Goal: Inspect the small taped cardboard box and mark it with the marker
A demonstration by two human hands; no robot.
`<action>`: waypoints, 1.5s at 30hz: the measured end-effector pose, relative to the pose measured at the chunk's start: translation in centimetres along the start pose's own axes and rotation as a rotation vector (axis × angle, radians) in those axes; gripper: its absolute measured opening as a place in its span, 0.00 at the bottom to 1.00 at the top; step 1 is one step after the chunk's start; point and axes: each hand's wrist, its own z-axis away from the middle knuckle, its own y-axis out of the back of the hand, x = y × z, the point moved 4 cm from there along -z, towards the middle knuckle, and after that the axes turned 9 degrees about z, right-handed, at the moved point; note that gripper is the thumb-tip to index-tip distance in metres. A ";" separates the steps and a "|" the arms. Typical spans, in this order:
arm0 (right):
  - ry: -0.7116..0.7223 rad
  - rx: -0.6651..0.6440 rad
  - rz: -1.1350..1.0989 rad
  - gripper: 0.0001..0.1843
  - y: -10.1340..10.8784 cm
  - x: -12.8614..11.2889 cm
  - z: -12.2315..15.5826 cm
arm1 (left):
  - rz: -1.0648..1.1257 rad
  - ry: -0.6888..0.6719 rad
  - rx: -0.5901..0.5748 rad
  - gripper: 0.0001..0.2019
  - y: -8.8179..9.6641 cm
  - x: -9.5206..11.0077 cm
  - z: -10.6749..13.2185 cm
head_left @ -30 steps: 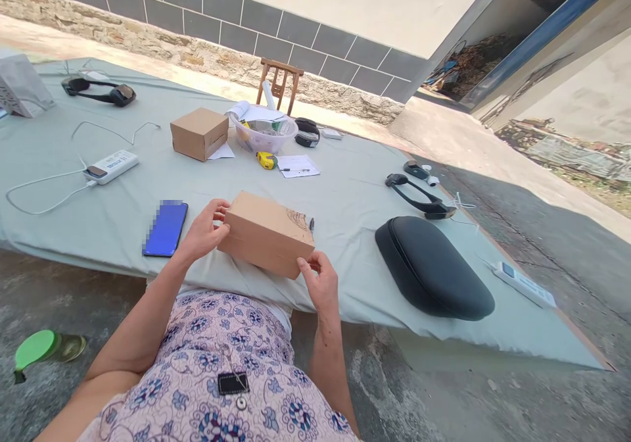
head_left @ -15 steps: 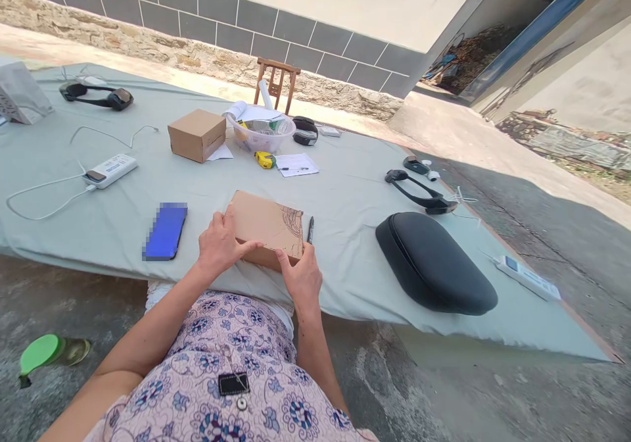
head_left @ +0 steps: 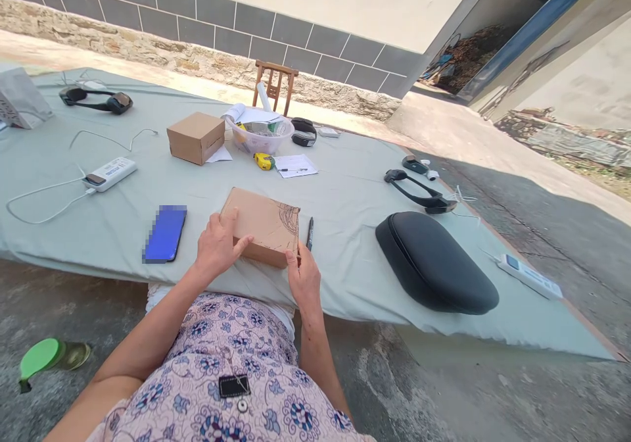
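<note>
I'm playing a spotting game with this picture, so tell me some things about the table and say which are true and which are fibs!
The left hand and right hand touch the box. True.
The pen lies left of the box. False: it lies right of it.
The phone lies left of the box. True.
The black case sits on the box. False: it lies apart on the cloth, further right.
</note>
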 end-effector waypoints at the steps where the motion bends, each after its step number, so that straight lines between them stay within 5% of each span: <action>1: -0.003 0.007 -0.003 0.31 -0.1 -0.2 0.0 | -0.025 -0.002 0.022 0.40 0.0 0.1 0.0; 8: -0.048 0.014 0.057 0.26 0.0 -1.3 0.1 | -0.032 -0.044 0.115 0.45 -0.3 -0.3 -0.3; 13: 0.006 -0.145 -0.148 0.19 -0.9 -3.0 1.3 | 0.038 -0.113 0.175 0.26 -0.2 -0.6 -0.3; 21: 0.263 -0.424 -0.247 0.19 -5.0 -5.8 3.1 | 0.202 -0.289 -0.106 0.24 -2.2 0.2 0.1; 24: 0.213 -0.283 -0.257 0.16 -4.1 -5.2 2.6 | 0.224 -0.320 -0.120 0.20 -2.1 -0.4 -0.2; 28: 0.240 0.190 -0.116 0.18 -1.9 -4.5 1.6 | 0.258 -0.386 -0.143 0.19 -1.6 -1.1 -0.6; 31: 0.281 0.386 0.096 0.23 -1.8 -4.3 1.1 | 0.305 -0.442 -0.226 0.18 -1.1 -1.0 -0.4; 39: 0.339 0.435 0.137 0.18 -2.3 -3.3 0.7 | 0.369 -0.413 -0.311 0.18 -0.9 -1.0 0.0; 45: 0.049 0.294 -0.226 0.23 -1.3 0.0 -0.3 | 0.490 -0.411 -0.337 0.20 -1.2 -2.0 -0.8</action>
